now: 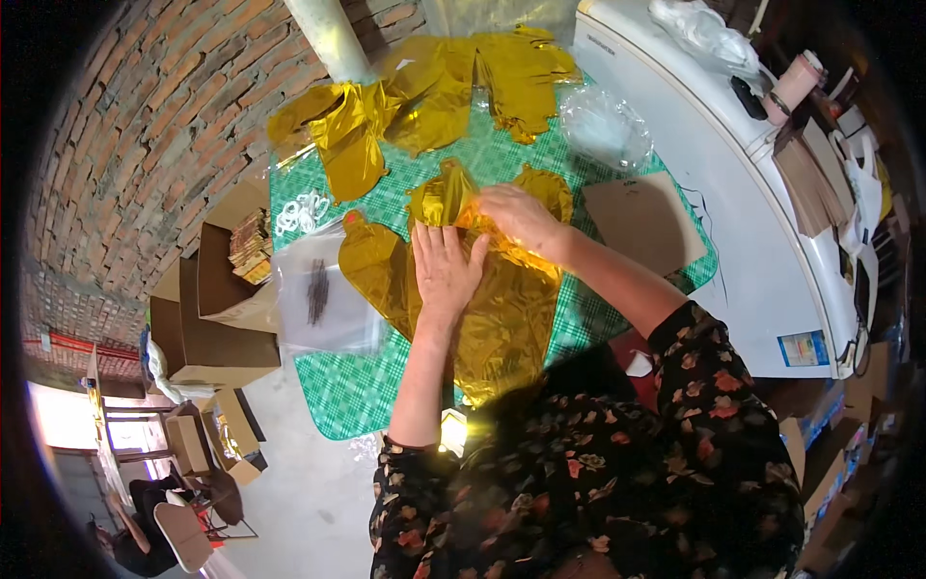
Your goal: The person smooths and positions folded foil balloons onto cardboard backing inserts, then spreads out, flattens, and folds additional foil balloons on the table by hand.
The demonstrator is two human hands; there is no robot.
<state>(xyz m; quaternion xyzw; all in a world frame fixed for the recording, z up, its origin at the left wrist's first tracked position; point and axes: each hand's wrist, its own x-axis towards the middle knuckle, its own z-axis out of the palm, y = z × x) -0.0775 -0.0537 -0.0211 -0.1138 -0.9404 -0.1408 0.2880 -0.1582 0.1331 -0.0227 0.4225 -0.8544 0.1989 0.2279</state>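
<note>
A flat gold foil balloon lies spread on the table in front of me, its lobes creased and shiny. My left hand rests flat on it, fingers stretched out and pointing away from me. Just to the right, my right hand is closed on the foil, which bunches and wrinkles beneath its curled fingers; the fingertips are partly hidden. More flat gold foil balloons are strewn along the far side of the table.
A green checked cloth covers the table. At left are white ties, clear plastic bags with thin dark strips, and cardboard boxes. On the right lie a cardboard sheet and a clear bag, beside a white freezer.
</note>
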